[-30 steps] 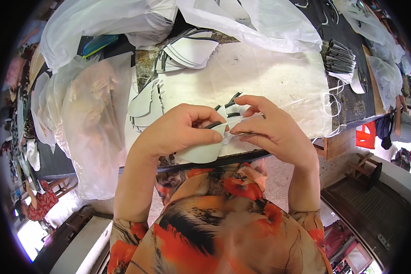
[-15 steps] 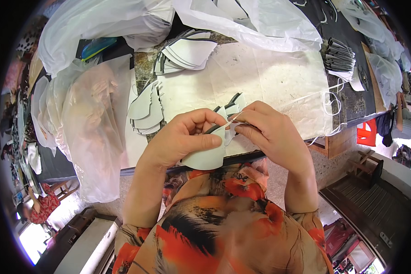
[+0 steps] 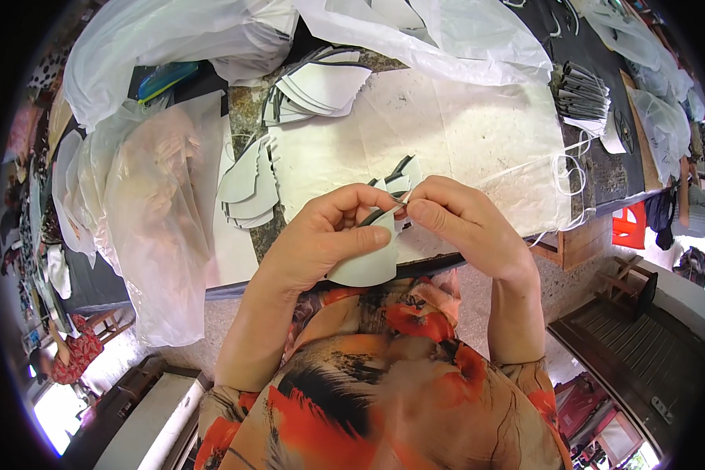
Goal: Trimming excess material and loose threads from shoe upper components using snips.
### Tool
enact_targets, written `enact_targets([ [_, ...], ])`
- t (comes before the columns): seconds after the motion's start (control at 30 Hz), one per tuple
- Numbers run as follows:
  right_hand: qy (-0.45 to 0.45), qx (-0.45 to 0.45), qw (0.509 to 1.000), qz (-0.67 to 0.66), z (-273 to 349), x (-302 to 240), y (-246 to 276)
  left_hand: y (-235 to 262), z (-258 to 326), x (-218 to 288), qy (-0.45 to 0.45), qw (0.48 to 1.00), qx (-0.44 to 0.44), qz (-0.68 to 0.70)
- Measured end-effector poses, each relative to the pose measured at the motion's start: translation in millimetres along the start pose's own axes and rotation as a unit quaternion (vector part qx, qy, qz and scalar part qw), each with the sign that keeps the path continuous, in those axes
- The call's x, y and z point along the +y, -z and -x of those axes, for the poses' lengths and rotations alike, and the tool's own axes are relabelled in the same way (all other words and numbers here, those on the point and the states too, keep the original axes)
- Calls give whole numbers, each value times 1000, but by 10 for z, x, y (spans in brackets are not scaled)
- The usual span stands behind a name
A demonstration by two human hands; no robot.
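White piece [image 3: 364, 265] with dark rim [image 3: 374, 217] held over front edge of surface [image 3: 94, 282], clamped in left hand [image 3: 329, 235]. Right hand [image 3: 470, 227]: grip together at piece's upper corner, item between unclear. Stacked pieces [image 3: 252, 192] beside left edge of white sheet [image 3: 478, 129].

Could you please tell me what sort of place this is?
Probably a small workshop: the left hand holds a cut white piece, stacks of similar pieces lie on the table, and large plastic bags crowd it.
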State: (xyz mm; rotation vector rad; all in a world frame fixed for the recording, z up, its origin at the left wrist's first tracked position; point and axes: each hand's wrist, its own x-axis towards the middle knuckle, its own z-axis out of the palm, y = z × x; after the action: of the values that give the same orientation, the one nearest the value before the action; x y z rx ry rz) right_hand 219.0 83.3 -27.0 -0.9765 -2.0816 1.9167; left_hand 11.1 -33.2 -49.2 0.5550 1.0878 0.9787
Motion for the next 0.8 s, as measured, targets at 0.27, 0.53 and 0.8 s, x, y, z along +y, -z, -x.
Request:
enact_targets([
  [0.27,-69,29,991,-109,11,-45,-26,4,12,-37,-3,1000,11,-26],
  [0.53,-96,31,987,-128,-19,-85,-118,-154,66,99,-21,998,53,-14],
  [0.8,-58,83,993,-65,-57,-13,-190,-121,105,-21,-4,994,79,-71],
])
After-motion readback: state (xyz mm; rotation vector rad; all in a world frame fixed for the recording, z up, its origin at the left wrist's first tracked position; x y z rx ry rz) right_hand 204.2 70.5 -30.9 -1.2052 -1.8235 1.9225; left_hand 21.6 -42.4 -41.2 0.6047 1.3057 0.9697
